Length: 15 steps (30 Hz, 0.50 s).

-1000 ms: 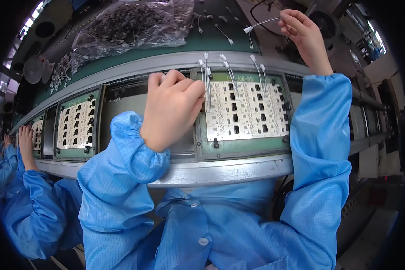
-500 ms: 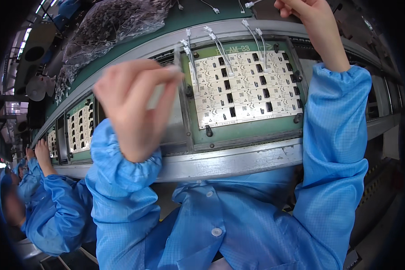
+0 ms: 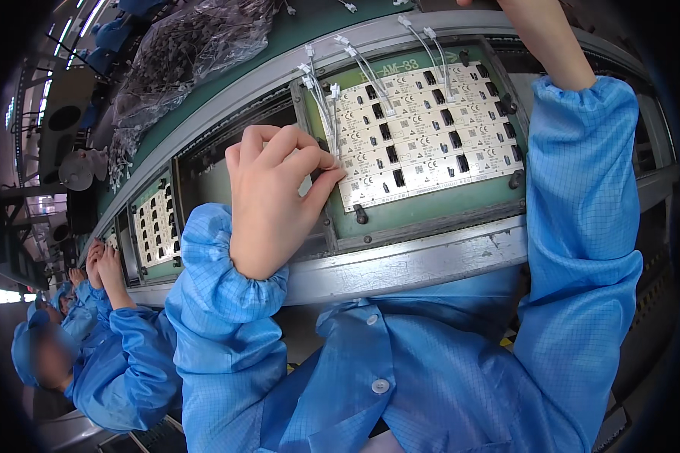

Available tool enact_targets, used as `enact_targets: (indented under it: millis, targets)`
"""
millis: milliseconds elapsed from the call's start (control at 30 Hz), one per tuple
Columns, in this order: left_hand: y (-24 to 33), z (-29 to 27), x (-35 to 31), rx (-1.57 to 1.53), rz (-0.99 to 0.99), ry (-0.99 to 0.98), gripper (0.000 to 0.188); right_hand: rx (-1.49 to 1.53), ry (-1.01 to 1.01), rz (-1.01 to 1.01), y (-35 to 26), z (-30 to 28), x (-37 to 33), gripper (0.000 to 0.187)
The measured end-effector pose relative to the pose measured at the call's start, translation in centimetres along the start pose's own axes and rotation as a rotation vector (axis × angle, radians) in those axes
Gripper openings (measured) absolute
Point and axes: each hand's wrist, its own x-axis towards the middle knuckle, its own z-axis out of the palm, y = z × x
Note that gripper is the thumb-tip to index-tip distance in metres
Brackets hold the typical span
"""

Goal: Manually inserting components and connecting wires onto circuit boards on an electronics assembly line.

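A: At the left edge of the green fixture (image 3: 431, 212), what's that left hand (image 3: 270, 192) up to?

B: thumb and forefinger pinched together on the lower end of a wire lead (image 3: 335, 91), right at the left edge of the white board panel (image 3: 423, 136) sitting in the fixture, other fingers bent

A: and the right hand (image 3: 533, 16)?

B: mostly cut off, beyond the fixture's top right corner, so can't tell its grip or what it's holding, tbh
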Motion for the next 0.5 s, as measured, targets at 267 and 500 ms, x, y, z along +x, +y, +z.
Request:
enact_targets:
  millis: [267, 500]
  targets:
    - [0.4, -0.3, -0.27, 0.045, 0.006, -0.02, 0.014, 0.037, -0.039, -0.023, 0.51, 0.05, 0.1, 0.015]
    - [0.44, -0.17, -0.36, -0.003, -0.04, -0.038, 0.014, 0.037, -0.049, -0.049, 0.96, 0.35, 0.11, 0.014]
